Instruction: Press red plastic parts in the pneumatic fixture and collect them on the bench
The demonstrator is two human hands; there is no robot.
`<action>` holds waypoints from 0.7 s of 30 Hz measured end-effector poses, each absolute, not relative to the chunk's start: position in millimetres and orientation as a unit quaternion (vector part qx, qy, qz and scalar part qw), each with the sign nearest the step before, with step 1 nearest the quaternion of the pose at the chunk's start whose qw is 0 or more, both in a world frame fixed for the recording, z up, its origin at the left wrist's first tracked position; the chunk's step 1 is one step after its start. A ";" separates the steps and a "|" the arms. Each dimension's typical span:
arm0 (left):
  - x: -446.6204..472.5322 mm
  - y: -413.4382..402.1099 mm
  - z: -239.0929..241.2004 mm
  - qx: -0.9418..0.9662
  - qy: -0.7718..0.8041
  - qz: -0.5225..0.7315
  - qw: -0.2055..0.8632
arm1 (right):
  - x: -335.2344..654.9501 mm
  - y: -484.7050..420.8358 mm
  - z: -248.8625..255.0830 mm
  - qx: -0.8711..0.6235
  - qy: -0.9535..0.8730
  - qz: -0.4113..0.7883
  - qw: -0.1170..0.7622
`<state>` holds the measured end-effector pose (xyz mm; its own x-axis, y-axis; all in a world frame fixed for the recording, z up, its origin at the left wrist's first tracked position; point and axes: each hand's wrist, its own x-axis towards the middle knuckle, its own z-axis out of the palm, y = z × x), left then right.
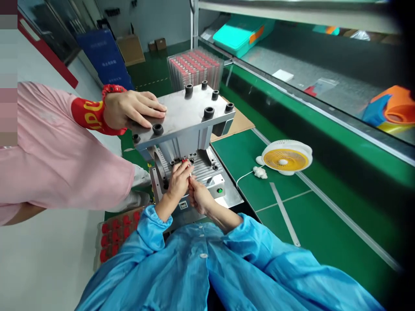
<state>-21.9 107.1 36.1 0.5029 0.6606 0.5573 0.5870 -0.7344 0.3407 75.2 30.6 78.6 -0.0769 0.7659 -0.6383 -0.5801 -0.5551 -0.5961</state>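
A grey metal press fixture (186,125) stands on the green bench, with a ribbed lower plate (204,166) under its thick top block. My left hand (178,179) reaches onto the ribbed plate, its fingers pinched on a small red-tipped part (184,161). My right hand (198,195) is curled just beside it, fingertips closed on the small pale end of a part I cannot make out. Both arms wear blue sleeves.
A co-worker in pink rests a hand (132,109) flat on the fixture's top block. A stack of clear trays with red parts (194,67) stands behind. A tray of red parts (115,235) sits low left. A small yellow fan (287,157) lies to the right.
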 end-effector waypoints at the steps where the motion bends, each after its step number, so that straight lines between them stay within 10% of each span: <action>1: -21.3 106.6 36.0 0.864 0.361 0.346 0.057 | 75.3 29.8 80.5 -0.496 -0.083 0.733 0.459; 21: -13.8 90.4 33.4 0.861 0.375 0.340 0.055 | 87.9 -1.3 58.9 -0.476 -0.031 0.768 0.427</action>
